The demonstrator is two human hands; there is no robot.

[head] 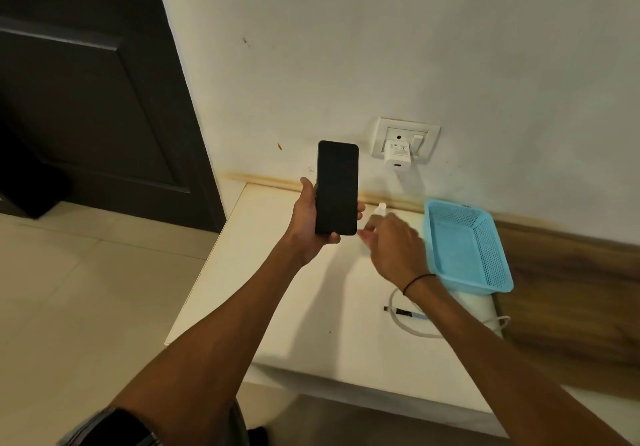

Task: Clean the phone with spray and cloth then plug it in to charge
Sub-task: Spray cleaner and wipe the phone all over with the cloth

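My left hand grips a black phone upright above the white table, its dark screen facing me. My right hand is blurred and hovers just right of the phone, fingers loosely curled and holding nothing. Behind those fingers stands a small white spray bottle, mostly hidden by the hand. A white charger sits plugged into the wall socket. Near the table's right side, a white cable lies coiled. No cloth is visible.
A light blue mesh basket stands at the table's back right, against the wall. A dark pen-like object lies on the cable. A dark door fills the left, with tiled floor below it.
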